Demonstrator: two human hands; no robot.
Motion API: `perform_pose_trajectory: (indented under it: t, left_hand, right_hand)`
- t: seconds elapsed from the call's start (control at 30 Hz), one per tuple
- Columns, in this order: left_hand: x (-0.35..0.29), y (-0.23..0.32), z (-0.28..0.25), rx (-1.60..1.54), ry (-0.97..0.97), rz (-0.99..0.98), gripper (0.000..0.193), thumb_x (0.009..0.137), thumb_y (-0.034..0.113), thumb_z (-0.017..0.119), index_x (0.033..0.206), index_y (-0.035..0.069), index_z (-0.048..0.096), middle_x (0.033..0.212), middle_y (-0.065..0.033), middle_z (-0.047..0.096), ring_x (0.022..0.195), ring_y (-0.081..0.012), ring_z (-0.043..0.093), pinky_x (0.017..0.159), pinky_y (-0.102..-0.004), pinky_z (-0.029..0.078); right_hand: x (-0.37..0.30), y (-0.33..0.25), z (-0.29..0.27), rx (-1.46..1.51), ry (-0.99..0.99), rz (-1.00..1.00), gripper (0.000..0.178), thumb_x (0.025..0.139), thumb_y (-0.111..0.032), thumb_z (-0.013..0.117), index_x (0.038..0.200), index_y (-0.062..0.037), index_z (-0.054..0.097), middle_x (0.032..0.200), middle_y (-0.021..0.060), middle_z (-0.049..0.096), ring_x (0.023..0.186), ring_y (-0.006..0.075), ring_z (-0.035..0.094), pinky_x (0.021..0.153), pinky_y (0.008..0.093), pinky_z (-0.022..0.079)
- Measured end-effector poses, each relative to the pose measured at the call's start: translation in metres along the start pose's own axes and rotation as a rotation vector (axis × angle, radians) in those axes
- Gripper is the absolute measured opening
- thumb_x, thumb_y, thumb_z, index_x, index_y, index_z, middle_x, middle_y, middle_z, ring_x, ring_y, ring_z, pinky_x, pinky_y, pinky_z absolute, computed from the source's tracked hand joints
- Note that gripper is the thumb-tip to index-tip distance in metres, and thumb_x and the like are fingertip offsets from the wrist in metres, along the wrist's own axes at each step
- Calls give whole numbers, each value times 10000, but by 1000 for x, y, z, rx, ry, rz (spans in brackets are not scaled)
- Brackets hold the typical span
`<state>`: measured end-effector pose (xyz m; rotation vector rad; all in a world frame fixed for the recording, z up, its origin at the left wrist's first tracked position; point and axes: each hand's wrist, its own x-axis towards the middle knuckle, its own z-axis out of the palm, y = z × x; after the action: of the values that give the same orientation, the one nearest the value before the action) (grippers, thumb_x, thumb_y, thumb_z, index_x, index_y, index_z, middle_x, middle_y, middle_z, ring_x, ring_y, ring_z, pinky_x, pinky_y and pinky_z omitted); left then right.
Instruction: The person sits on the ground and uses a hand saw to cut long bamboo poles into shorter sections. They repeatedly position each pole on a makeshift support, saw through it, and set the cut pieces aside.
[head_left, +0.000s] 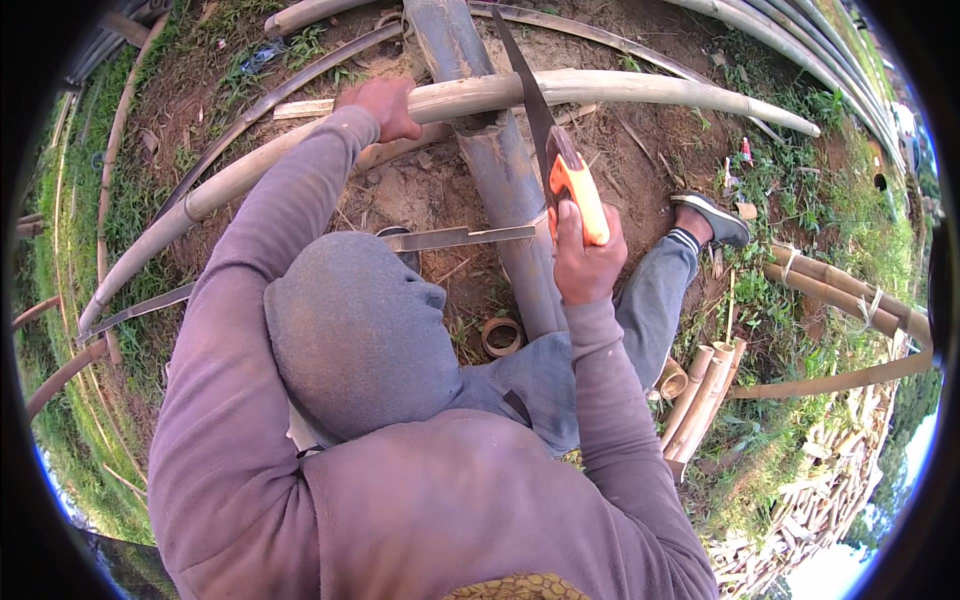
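A long pale bamboo pole (640, 88) lies crosswise over a thick, grey-brown bamboo trunk (505, 180). My left hand (385, 105) grips this pole to the left of the crossing, its fingers curled over the top. In my right hand (588, 255) is a hand saw (578, 190), held closed by its orange handle. The dark blade points up and away, passing across the pole just right of the trunk. How deep the teeth sit in the bamboo cannot be seen. A flat strip (460, 238) lies across the trunk nearer to me.
Short cut bamboo tubes (700, 400) stand at the right, near my leg, with a bamboo ring (501, 337) beside the trunk. Tied bamboo poles (840, 290) lie farther right. Split bamboo pieces (810, 510) are heaped at lower right. My shoe (715, 218) rests on the dirt.
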<state>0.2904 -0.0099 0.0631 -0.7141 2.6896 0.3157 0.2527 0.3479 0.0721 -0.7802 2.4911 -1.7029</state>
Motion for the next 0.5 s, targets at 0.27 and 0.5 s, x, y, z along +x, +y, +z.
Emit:
perform_pose_trajectory:
  t: [0.27, 0.5]
  left_hand:
    - [-11, 8, 3, -25, -42, -4, 639, 725, 437, 781, 1273, 124, 678, 1113, -174, 771, 1065, -394, 734, 966, -500, 572]
    - [-1, 0, 14, -47, 18, 27, 644, 726, 440, 783, 1276, 122, 677, 1098, -182, 771, 1053, -404, 734, 960, -506, 570]
  right_hand:
    - [-75, 7, -43, -17, -16, 5, 209, 1058, -181, 701, 1081, 7, 612, 691, 14, 622, 531, 67, 568, 492, 230, 461]
    - [55, -20, 21, 74, -11, 83, 228, 986, -163, 807, 1071, 4, 676, 757, 38, 686, 667, 76, 588, 633, 276, 501]
